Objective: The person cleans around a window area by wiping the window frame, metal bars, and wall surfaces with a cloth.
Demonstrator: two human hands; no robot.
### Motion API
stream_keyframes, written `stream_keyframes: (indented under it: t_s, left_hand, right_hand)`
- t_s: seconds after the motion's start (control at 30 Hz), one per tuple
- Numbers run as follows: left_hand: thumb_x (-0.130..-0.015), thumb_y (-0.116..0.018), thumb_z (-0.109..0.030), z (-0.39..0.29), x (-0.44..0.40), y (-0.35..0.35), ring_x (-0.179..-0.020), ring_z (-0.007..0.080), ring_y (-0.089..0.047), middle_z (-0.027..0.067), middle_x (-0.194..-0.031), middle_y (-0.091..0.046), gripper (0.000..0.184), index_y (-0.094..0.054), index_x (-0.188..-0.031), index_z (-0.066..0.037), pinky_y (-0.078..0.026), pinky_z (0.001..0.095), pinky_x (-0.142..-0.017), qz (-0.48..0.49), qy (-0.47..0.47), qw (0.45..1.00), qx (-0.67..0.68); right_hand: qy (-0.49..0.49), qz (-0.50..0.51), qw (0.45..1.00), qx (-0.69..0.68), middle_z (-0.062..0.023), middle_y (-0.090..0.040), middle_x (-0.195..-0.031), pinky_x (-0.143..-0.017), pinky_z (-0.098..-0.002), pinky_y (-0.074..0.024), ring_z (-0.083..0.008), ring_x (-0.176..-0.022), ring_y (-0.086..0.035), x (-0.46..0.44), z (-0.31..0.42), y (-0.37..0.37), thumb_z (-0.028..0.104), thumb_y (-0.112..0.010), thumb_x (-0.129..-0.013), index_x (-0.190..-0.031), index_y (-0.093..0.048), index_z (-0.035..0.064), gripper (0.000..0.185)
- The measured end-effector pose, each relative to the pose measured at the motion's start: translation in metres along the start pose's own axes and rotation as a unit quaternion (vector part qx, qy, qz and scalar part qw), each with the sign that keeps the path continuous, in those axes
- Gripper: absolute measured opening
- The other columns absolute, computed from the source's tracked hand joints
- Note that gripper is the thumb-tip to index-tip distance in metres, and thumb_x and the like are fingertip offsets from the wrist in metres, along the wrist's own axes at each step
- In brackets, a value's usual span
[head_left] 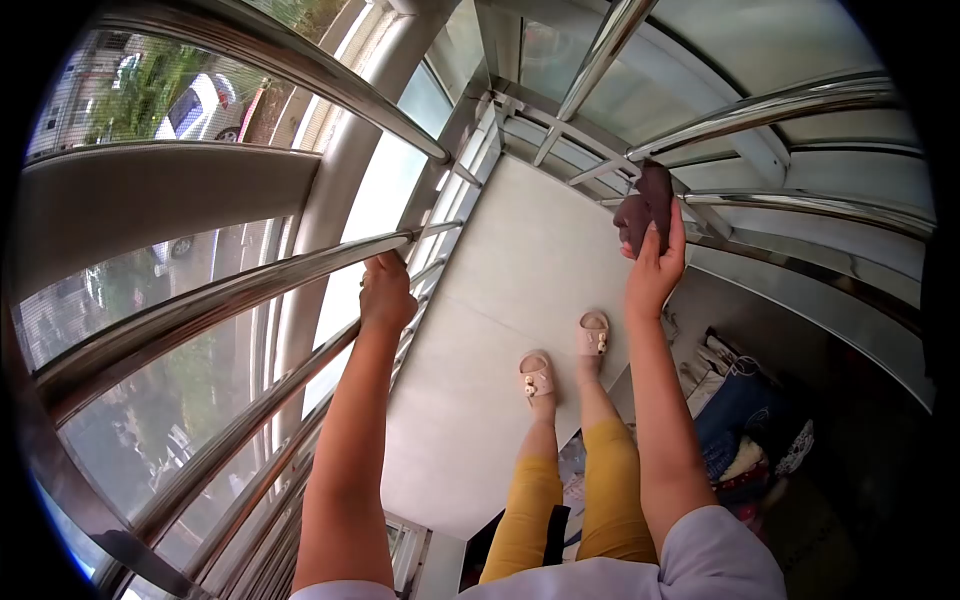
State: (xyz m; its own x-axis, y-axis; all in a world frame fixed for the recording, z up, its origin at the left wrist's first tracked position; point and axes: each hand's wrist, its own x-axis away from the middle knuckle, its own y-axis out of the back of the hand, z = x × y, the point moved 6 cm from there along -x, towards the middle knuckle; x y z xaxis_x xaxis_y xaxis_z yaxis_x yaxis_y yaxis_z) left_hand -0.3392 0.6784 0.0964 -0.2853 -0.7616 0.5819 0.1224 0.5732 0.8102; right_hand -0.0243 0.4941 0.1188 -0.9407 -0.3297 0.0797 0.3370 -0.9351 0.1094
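My left hand [386, 290] is closed at a shiny metal rail [290, 265] on the left, its fingers wrapped at the rail's far end. On the right, my right hand [655, 258] holds a bunched dark brown cloth [650, 205] between thumb and fingers. The cloth is close to the metal bars [690, 195] at the far right corner; whether it touches them I cannot tell. Part of the fingers behind the cloth is hidden.
Metal bars line the left side beside windows, with a parked white car [205, 105] outside. More rails [770, 105] cross the upper right. My feet in pink slippers [536, 374] stand on the pale floor [500, 270]. Piled fabrics [740, 440] lie at the lower right.
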Motion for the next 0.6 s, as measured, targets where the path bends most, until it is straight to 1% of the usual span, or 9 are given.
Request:
stream_keyframes:
  t_s: [0.07, 0.17, 0.23, 0.3, 0.33, 0.37, 0.43, 0.57, 0.6]
  left_hand:
    - [-0.071, -0.051, 0.008, 0.001, 0.000, -0.001, -0.103, 0.0487, -0.052, 0.0277, -0.119, -0.039, 0.058, -0.023, -0.121, 0.000, -0.048, 0.0519, -0.084, -0.012, 0.001, 1.000, 0.016]
    - [-0.072, -0.052, 0.008, -0.003, 0.003, 0.004, -0.104, 0.0486, -0.052, 0.0277, -0.120, -0.039, 0.059, -0.023, -0.122, 0.000, -0.049, 0.0514, -0.085, -0.016, 0.006, 1.000, 0.013]
    - [-0.071, -0.055, 0.007, 0.000, -0.001, 0.001, -0.105, 0.0473, -0.052, 0.0278, -0.121, -0.038, 0.063, -0.022, -0.124, 0.003, -0.050, 0.0498, -0.084, -0.008, 0.007, 1.000, 0.006]
    - [-0.070, -0.058, 0.006, -0.001, -0.001, -0.002, -0.106, 0.0460, -0.052, 0.0280, -0.123, -0.036, 0.067, -0.021, -0.126, 0.005, -0.051, 0.0481, -0.084, 0.002, 0.006, 1.000, 0.001]
    - [-0.070, -0.058, 0.006, -0.003, 0.001, -0.002, -0.106, 0.0461, -0.052, 0.0281, -0.124, -0.036, 0.067, -0.022, -0.126, 0.005, -0.051, 0.0481, -0.084, 0.000, 0.005, 1.000, 0.004]
    - [-0.070, -0.058, 0.006, -0.003, 0.001, 0.000, -0.106, 0.0461, -0.052, 0.0283, -0.124, -0.036, 0.066, -0.022, -0.126, 0.005, -0.051, 0.0482, -0.084, -0.005, 0.004, 1.000, 0.007]
    - [-0.070, -0.058, 0.006, 0.000, 0.001, 0.001, -0.106, 0.0461, -0.052, 0.0284, -0.124, -0.036, 0.066, -0.022, -0.125, 0.005, -0.051, 0.0482, -0.084, -0.010, 0.009, 1.000, 0.009]
    - [-0.070, -0.055, 0.007, -0.002, 0.001, 0.002, -0.105, 0.0473, -0.052, 0.0287, -0.124, -0.037, 0.064, -0.022, -0.125, 0.003, -0.050, 0.0493, -0.085, -0.010, 0.005, 1.000, 0.008]
    - [-0.070, -0.057, 0.006, -0.002, 0.000, 0.003, -0.106, 0.0467, -0.052, 0.0291, -0.124, -0.036, 0.065, -0.023, -0.125, 0.006, -0.051, 0.0483, -0.084, -0.001, 0.006, 1.000, 0.005]
  right_hand:
    - [0.033, -0.043, 0.997, 0.048, -0.0060, -0.063, -0.104, -0.049, -0.0198, -0.0460, -0.0156, -0.071, -0.061, -0.009, 0.008, 0.009, 0.008, -0.046, -0.093, -0.135, -0.046, 0.0071, 0.041]
    - [0.053, -0.093, 0.972, 0.209, -0.0120, -0.066, -0.096, -0.054, -0.0286, -0.0477, -0.0261, -0.070, -0.062, -0.044, -0.014, 0.007, 0.011, -0.049, -0.090, -0.130, -0.049, 0.0059, 0.040]
    - [0.078, 0.020, 0.960, 0.270, -0.0180, -0.064, -0.084, -0.062, -0.0367, -0.0478, -0.0334, -0.071, -0.061, -0.050, -0.023, -0.012, 0.016, -0.051, -0.087, -0.115, -0.057, 0.0025, 0.032]
    - [-0.021, 0.164, 0.951, 0.261, -0.0191, -0.062, -0.076, -0.069, -0.0397, -0.0476, -0.0337, -0.072, -0.061, -0.033, -0.027, -0.024, 0.019, -0.051, -0.084, -0.098, -0.059, 0.0001, 0.025]
    - [0.015, 0.243, 0.952, 0.184, -0.0187, -0.063, -0.080, -0.069, -0.0369, -0.0478, -0.0326, -0.071, -0.061, -0.015, -0.011, -0.034, 0.017, -0.053, -0.084, -0.096, -0.060, 0.0001, 0.022]
    - [0.011, 0.312, 0.924, 0.219, -0.0064, -0.065, -0.092, -0.075, -0.0264, -0.0464, -0.0107, -0.077, -0.055, -0.002, -0.013, -0.034, 0.010, -0.051, -0.089, -0.117, -0.059, 0.0014, 0.030]
    - [0.136, 0.269, 0.933, 0.198, -0.0035, -0.065, -0.092, -0.068, -0.0247, -0.0479, -0.0078, -0.072, -0.052, 0.009, 0.005, -0.036, 0.009, -0.050, -0.090, -0.125, -0.058, 0.0075, 0.036]
    - [0.075, 0.101, 0.988, 0.087, 0.0009, -0.062, -0.091, -0.050, -0.0200, -0.0457, -0.0037, -0.062, -0.046, -0.030, 0.025, -0.061, 0.006, -0.045, -0.093, -0.129, -0.057, 0.0195, 0.040]
    - [0.027, 0.082, 0.992, 0.090, -0.0071, -0.063, -0.095, -0.065, -0.0302, -0.0477, -0.0172, -0.076, -0.055, -0.034, 0.025, -0.075, 0.006, -0.048, -0.090, -0.130, -0.054, 0.0201, 0.043]
